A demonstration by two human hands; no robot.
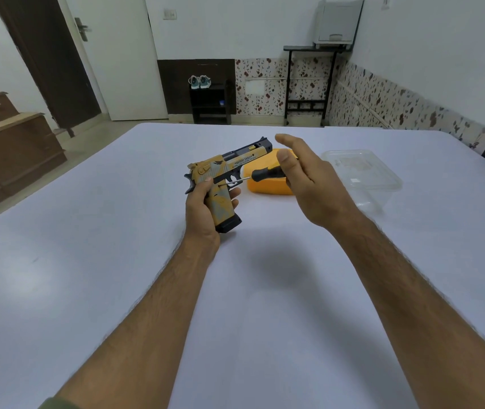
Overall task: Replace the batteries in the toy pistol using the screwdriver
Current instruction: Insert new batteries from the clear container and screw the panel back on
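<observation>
Toy pistol (224, 172) held up over mid-bench, barrel aimed far-right, grip side turned to camera so the screw there is reachable. Left hand (206, 206) wrapped round the grip, thumb along the frame, fingers curled on the far side; steadying it for the tool. Screwdriver (260, 175) lying almost level, thin shaft pointing left, tip at the grip just under the trigger guard, probably seated in a screw, too small to confirm. Right hand (303, 178) at the black handle with fingers mostly straight and spread, thumb tip on the handle; looks like a re-grip between turns, actual hold on the handle hidden behind the palm, cannot tell. Yellow lid (265, 187) flat on the white bench (88, 261) just behind the pistol, clear plastic container (362, 175) to its right, likely there for screws and batteries. Battery cover seemingly not yet off; no batteries visible.
</observation>
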